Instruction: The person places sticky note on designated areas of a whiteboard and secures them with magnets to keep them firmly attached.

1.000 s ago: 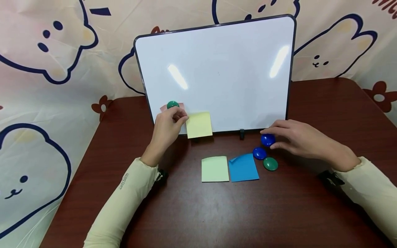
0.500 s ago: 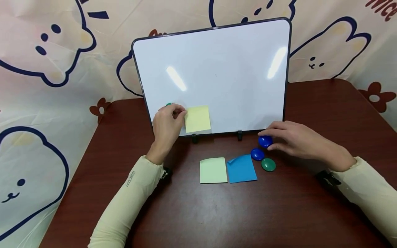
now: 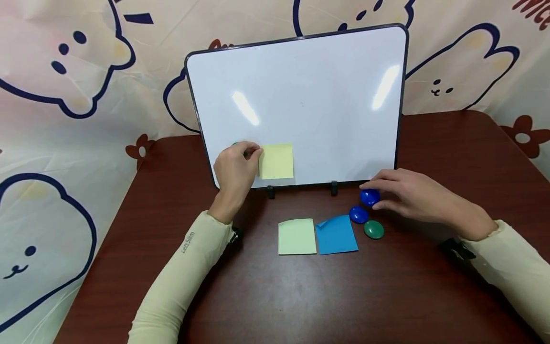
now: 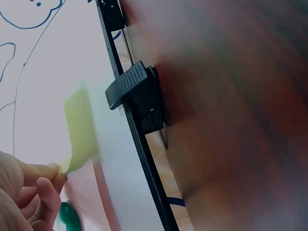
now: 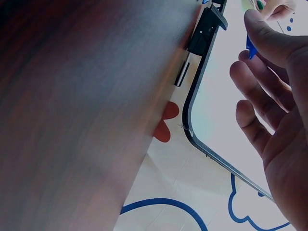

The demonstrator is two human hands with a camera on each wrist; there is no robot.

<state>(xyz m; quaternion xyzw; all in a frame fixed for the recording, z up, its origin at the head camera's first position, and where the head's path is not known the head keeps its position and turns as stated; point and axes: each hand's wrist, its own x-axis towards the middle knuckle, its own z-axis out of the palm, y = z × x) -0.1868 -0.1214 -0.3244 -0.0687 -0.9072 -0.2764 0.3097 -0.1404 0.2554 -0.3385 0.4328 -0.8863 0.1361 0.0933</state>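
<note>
My left hand (image 3: pixel 236 172) pinches a yellow sticky note (image 3: pixel 276 161) by its left edge, the note overlapping the lower left of the whiteboard (image 3: pixel 331 105). In the left wrist view, a pink sticky note (image 4: pixel 86 195) with a green round magnet (image 4: pixel 70 216) on it shows behind the fingers; the head view mostly hides both behind this hand. My right hand (image 3: pixel 414 198) holds a blue round magnet (image 3: pixel 370 197) between thumb and fingers, near the board's lower right corner. Just below it on the table lie another blue magnet (image 3: pixel 358 215) and a green magnet (image 3: pixel 374 230).
A pale green sticky note (image 3: pixel 297 237) and a blue one (image 3: pixel 336 235) with a curled corner lie side by side on the dark brown table (image 3: pixel 309 296). Black clips (image 3: pixel 334 188) support the board's bottom edge. A cartoon-printed cloth (image 3: pixel 107 143) hangs behind.
My left hand has raised the yellow note from below the board's bottom edge to above it, now squarer to the board. The right hand keeps its blue magnet in nearly the same place.
</note>
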